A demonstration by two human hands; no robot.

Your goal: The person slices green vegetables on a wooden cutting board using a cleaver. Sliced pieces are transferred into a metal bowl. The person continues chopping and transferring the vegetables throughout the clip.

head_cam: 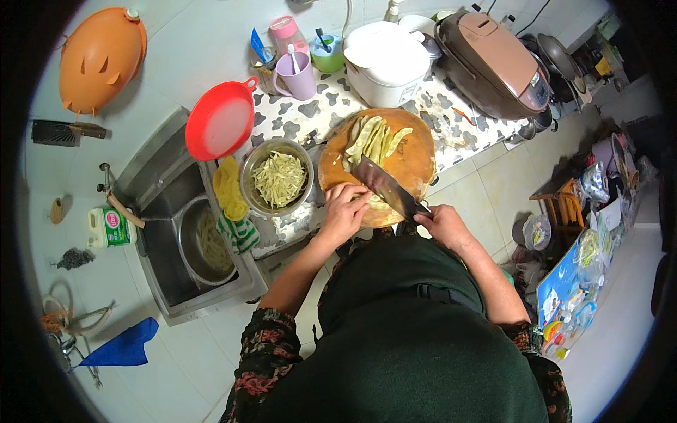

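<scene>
On a round wooden cutting board [418, 153], my right hand [443, 224] grips the handle of a cleaver [387, 186], its dark blade slanting up and left across the board. My left hand [345, 207] presses its fingers on a few pale green bean pods [377, 203] near the board's front edge, left of the blade. A pile of flat whole pods [370, 138] lies beyond the blade's tip. Left of the board, a steel bowl [247, 182] holds thinly sliced pods [280, 178].
A red plastic strainer [221, 121] and yellow cloth [228, 187] lie beside the bowl. The sink [172, 277] at left contains a steel pot [188, 248] with more pods. Behind the board stand a white lidded container [389, 66], a rice cooker [492, 66] and a purple mug [297, 79].
</scene>
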